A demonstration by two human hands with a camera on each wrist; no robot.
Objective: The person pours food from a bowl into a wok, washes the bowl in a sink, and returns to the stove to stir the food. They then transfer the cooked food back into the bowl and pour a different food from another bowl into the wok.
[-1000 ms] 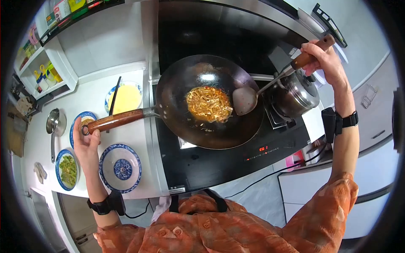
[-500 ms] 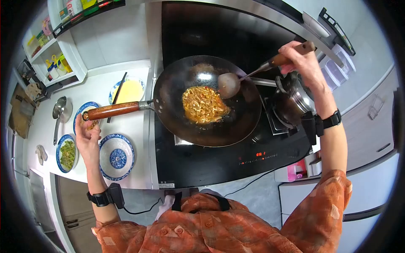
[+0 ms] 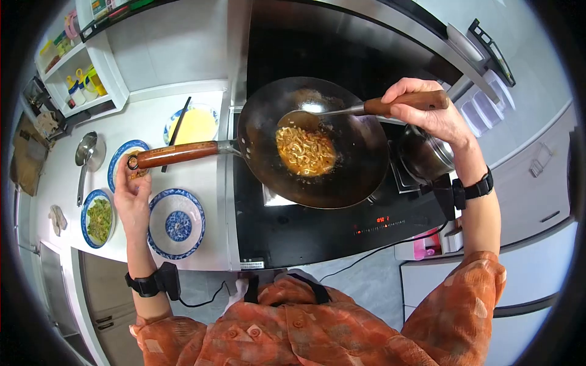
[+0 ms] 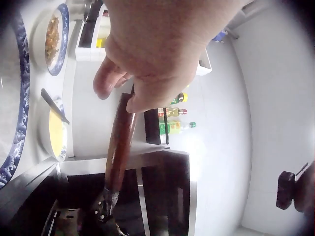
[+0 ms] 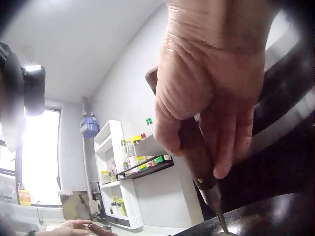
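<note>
A black wok sits on the stove with sauce-coated food in its middle. At the wok handle's end, my left hand holds the tip between thumb and fingers, seen also in the left wrist view, where the hand covers the tip. My right hand grips the wooden handle of a spatula, whose blade lies at the food's upper left edge. The right wrist view shows the hand wrapped round that handle; the blade is out of sight there.
Left of the stove are an empty patterned bowl, a bowl of greens, a bowl of yellow liquid with chopsticks across it, and a metal ladle. A steel pot stands right of the wok.
The spatula blade has moved left across the wok, from its right side to the food's upper left edge, and its handle lies flatter. My left hand stays at the wok handle's end.
</note>
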